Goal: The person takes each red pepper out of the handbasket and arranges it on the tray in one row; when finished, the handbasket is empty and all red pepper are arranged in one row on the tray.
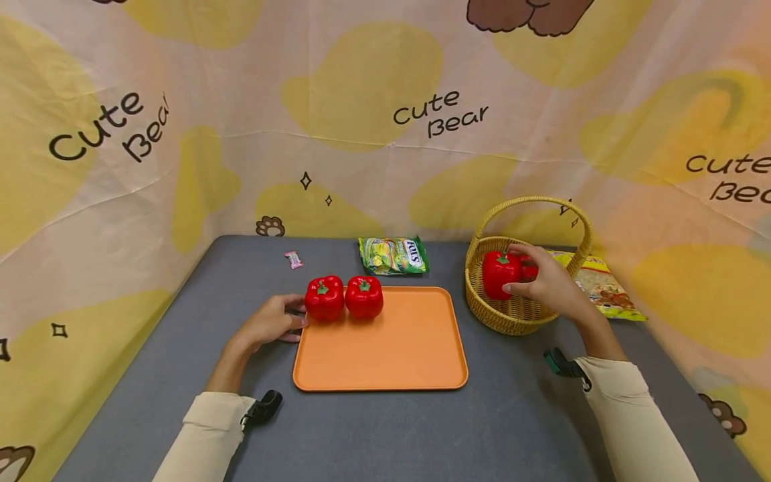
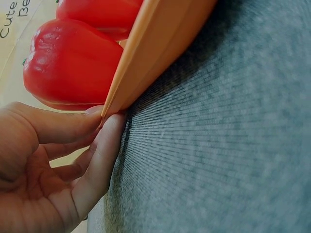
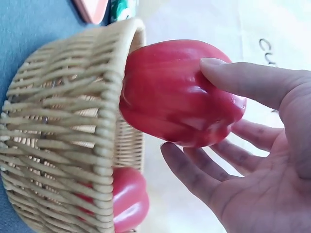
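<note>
My right hand [image 1: 545, 284] holds a red bell pepper [image 1: 501, 276] at the mouth of a wicker basket [image 1: 512, 325]. In the right wrist view the thumb lies on one side of that pepper and the fingers curve along the other, close over the basket's rim. A second red bell pepper [image 3: 130, 199] sits inside the basket, partly hidden by the wicker wall. On the left, my left hand [image 1: 274, 321] pinches the edge of an orange tray [image 1: 385, 355] between thumb and fingers. Two more red bell peppers, a left one [image 1: 324, 298] and a right one [image 1: 364, 297], stand side by side at the tray's far left corner.
Behind the tray lies a green snack bag [image 1: 393, 256], with a small pink wrapped candy [image 1: 293, 260] to its left. A yellow food packet [image 1: 605, 288] is to the right of the basket, under the right forearm's far side. Printed cloth [image 1: 361, 167] hangs around the grey table [image 1: 385, 435].
</note>
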A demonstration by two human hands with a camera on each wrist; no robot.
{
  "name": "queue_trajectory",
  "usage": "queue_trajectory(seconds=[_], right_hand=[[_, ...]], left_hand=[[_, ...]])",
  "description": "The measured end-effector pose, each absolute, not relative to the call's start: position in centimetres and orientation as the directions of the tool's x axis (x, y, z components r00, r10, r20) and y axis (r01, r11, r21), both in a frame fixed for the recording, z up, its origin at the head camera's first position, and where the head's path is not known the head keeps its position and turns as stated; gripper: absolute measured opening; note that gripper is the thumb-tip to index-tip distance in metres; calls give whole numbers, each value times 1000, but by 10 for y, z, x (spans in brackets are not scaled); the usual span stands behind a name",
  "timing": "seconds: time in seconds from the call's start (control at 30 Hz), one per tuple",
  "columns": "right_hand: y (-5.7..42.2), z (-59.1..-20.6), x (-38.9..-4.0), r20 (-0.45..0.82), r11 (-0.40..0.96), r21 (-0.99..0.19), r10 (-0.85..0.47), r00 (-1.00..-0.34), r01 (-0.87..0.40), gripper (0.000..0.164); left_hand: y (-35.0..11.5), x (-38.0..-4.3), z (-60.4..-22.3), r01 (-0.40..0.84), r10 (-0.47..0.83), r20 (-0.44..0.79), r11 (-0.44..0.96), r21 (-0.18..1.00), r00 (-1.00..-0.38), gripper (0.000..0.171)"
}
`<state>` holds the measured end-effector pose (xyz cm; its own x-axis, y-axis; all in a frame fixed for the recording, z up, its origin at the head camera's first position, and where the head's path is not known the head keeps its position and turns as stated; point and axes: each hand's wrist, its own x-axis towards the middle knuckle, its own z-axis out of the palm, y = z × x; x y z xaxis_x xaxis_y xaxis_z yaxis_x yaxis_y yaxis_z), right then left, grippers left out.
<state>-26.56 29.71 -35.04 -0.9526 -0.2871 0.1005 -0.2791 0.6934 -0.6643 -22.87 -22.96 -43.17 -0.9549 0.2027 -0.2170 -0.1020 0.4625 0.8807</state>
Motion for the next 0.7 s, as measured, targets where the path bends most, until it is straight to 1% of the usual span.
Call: queue_trajectory(seconds=[0.2,0.33,0.57,0.7], right_hand=[[287,-344,-250,136,695,-655,-280,-950,-298,82],[278,-340,-242,165,679,-655,-299,-940,-331,83],[257,-343,-239,192,573,-727,-359,-913,-378,83],[245,-350,-241,206,557,-725,-385,-900,-404,84]], left_hand=[[-230,-229,-432,-104,206,-221,463,880,-953,58],[-229,-230,-433,-114,202,-228,458,882,-952,58],[-229,-231,-434,-117,206,-227,441,890,-952,58],[-229,-232,-434,-115,210,-226,436,892,-951,58]])
